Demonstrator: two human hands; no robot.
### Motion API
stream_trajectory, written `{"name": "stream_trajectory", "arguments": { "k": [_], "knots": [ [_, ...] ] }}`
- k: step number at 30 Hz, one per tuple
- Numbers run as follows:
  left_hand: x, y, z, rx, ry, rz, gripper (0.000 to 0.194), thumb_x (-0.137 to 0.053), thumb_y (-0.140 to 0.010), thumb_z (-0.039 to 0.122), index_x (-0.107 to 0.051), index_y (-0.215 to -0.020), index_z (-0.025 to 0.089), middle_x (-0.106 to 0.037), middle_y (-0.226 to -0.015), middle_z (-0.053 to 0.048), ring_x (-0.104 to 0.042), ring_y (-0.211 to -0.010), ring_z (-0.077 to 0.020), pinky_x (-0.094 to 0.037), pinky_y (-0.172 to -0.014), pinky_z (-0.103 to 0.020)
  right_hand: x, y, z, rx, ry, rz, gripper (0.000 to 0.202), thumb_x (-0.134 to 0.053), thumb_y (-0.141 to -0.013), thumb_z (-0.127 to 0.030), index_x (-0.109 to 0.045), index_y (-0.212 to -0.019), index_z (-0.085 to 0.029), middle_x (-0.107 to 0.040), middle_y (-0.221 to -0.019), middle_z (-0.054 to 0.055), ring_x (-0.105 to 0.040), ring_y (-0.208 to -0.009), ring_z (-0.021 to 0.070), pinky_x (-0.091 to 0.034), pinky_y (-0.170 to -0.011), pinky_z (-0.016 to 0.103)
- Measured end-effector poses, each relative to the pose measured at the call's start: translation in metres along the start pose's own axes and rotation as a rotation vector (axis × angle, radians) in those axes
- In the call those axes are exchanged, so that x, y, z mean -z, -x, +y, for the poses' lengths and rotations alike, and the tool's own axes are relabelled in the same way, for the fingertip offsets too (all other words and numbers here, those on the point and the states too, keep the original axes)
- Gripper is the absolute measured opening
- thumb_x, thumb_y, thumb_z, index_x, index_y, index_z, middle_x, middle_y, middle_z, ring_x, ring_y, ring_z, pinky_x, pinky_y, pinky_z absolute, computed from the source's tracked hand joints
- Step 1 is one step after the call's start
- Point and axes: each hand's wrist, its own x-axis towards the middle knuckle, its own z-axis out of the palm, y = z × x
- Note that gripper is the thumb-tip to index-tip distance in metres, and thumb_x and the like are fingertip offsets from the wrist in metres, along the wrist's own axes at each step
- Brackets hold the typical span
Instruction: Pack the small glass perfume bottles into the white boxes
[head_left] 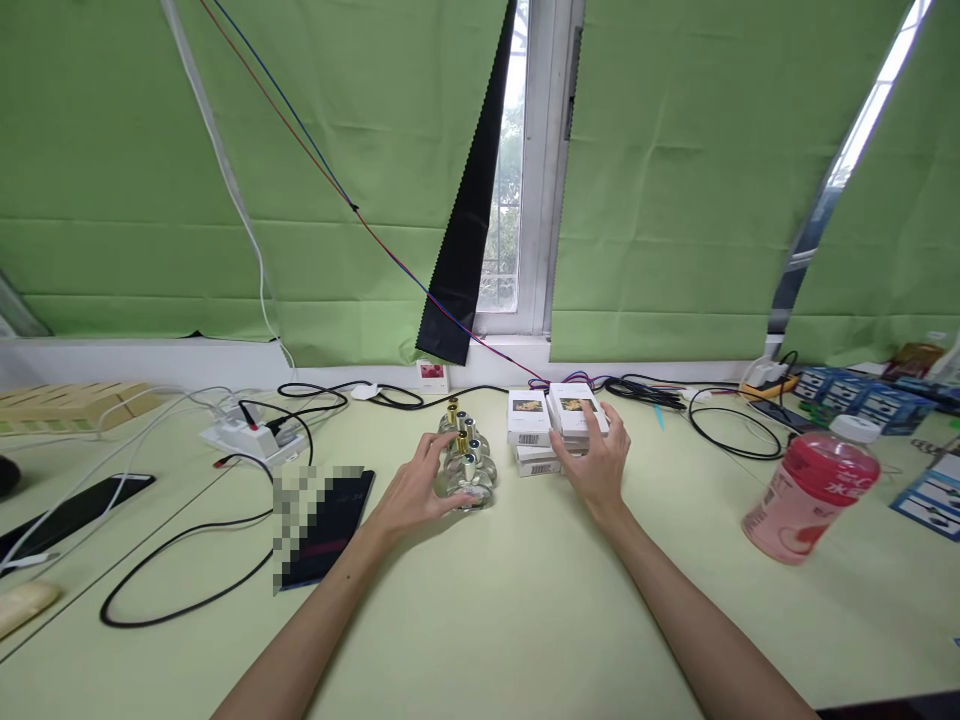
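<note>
Perfume bottles (pixel 468 462) under curled left hand (pixel 415 492); open right hand (pixel 598 455) atop white boxes (pixel 553 427), mid-table.

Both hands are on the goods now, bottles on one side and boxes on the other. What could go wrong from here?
1. The glass bottles stand packed close together; the left hand touching the nearest one could knock its neighbours over.
2. The right hand rests on the top of the stacked white boxes; a pull might slide the pile apart.
3. The pink bottle stands by the right forearm; a sideways sweep may tip it.
</note>
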Motion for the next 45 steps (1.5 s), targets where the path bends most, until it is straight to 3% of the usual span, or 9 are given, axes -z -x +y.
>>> {"name": "stream_trajectory", "arguments": {
  "k": [17, 26, 29, 33, 37, 41, 45],
  "knots": [
    [-0.005, 0.002, 0.001, 0.006, -0.038, 0.022, 0.073, -0.071, -0.080, 0.055, -0.040, -0.141, 0.029, -0.052, -0.128, -0.008, -0.065, -0.080, -0.0190, -0.052, -0.064, -0.031, -0.005, 0.002, 0.006, -0.016, -0.053, -0.021, 0.041, -0.057, -0.095, -0.042, -0.060, -0.129, -0.019, -0.052, -0.138, 0.019, -0.052, -0.126, 0.0321, -0.045, -0.100, 0.050],
    [-0.003, 0.000, 0.005, 0.001, -0.032, 0.037, 0.081, -0.076, -0.074, 0.055, -0.039, -0.142, 0.032, -0.051, -0.126, -0.007, -0.064, -0.079, -0.0188, -0.052, -0.063, -0.032, -0.008, 0.002, 0.009, -0.022, -0.130, 0.029, 0.037, -0.054, -0.096, -0.039, -0.063, -0.126, -0.019, -0.058, -0.132, 0.017, -0.055, -0.123, 0.0298, -0.048, -0.101, 0.050],
    [-0.002, 0.001, 0.009, -0.017, -0.048, 0.117, 0.074, -0.072, -0.079, 0.054, -0.039, -0.141, 0.031, -0.050, -0.125, -0.008, -0.064, -0.080, -0.0186, -0.052, -0.064, -0.032, -0.007, 0.001, 0.009, -0.035, -0.139, 0.042, 0.037, -0.053, -0.097, -0.040, -0.063, -0.126, -0.019, -0.059, -0.132, 0.017, -0.056, -0.123, 0.0301, -0.050, -0.100, 0.051],
    [-0.003, 0.002, 0.015, -0.118, -0.055, 0.333, 0.057, -0.066, -0.086, 0.047, -0.044, -0.134, 0.026, -0.050, -0.116, -0.009, -0.063, -0.087, -0.0196, -0.053, -0.062, -0.030, -0.003, -0.002, 0.006, -0.047, -0.182, 0.094, 0.037, -0.055, -0.097, -0.040, -0.064, -0.126, -0.018, -0.059, -0.133, 0.017, -0.057, -0.123, 0.0301, -0.051, -0.101, 0.050],
    [-0.007, 0.006, 0.025, -0.211, -0.071, 0.463, 0.040, -0.062, -0.090, 0.037, -0.049, -0.125, 0.024, -0.053, -0.104, -0.008, -0.061, -0.079, -0.0173, -0.050, -0.055, -0.027, 0.008, -0.007, -0.003, -0.036, -0.230, 0.161, 0.036, -0.057, -0.096, -0.037, -0.064, -0.126, -0.019, -0.060, -0.132, 0.017, -0.060, -0.121, 0.0300, -0.053, -0.099, 0.049],
    [-0.016, 0.011, 0.041, -0.247, -0.037, 0.410, 0.029, -0.058, -0.092, 0.035, -0.053, -0.118, 0.025, -0.058, -0.096, -0.008, -0.064, -0.081, -0.0194, -0.052, -0.054, -0.029, 0.023, -0.009, -0.018, 0.026, -0.300, 0.209, 0.032, -0.060, -0.095, -0.030, -0.064, -0.125, -0.019, -0.062, -0.129, 0.017, -0.062, -0.119, 0.0295, -0.055, -0.097, 0.048],
    [-0.023, 0.015, 0.054, -0.275, -0.002, 0.336, 0.030, -0.059, -0.092, 0.037, -0.054, -0.119, 0.024, -0.061, -0.098, -0.010, -0.066, -0.081, -0.0203, -0.053, -0.055, -0.029, 0.032, -0.003, -0.032, 0.094, -0.339, 0.166, 0.031, -0.060, -0.094, -0.027, -0.062, -0.125, -0.021, -0.062, -0.129, 0.017, -0.062, -0.120, 0.0294, -0.056, -0.096, 0.048]
  ]
}}
